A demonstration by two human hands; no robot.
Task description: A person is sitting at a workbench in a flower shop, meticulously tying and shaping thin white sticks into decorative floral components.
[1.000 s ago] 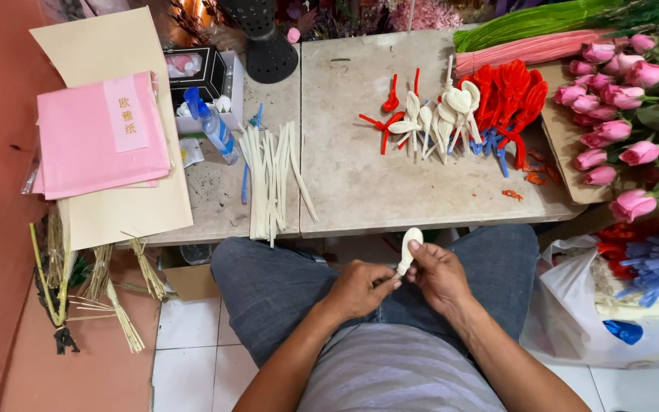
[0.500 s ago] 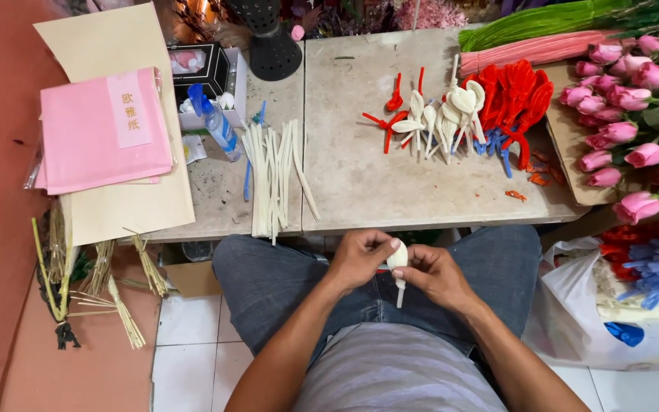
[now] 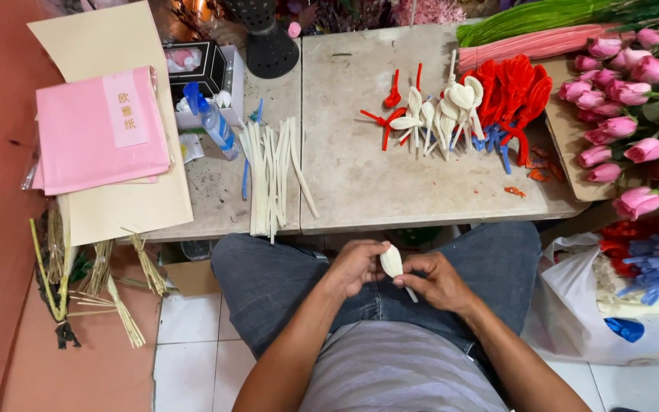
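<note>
Now lower over lap than before: white petal piece (image 3: 391,262) pinched between left hand (image 3: 354,267) and right hand (image 3: 438,279), fingers curled closed.

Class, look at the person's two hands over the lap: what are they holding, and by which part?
A cream petal-shaped loop on a stem. The left hand pinches its rounded head; the right hand grips the thin stem just below.

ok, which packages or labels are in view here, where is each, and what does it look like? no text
Pink paper pack: far left on a cream sheet, flat, clear-wrapped, pale label strip on top.
Black box: behind the pack, small, pink picture on its face.
Spray bottle: beside the box, lying down, clear with blue head.
White plastic bag: floor, right, holding blue and red stems.
</note>
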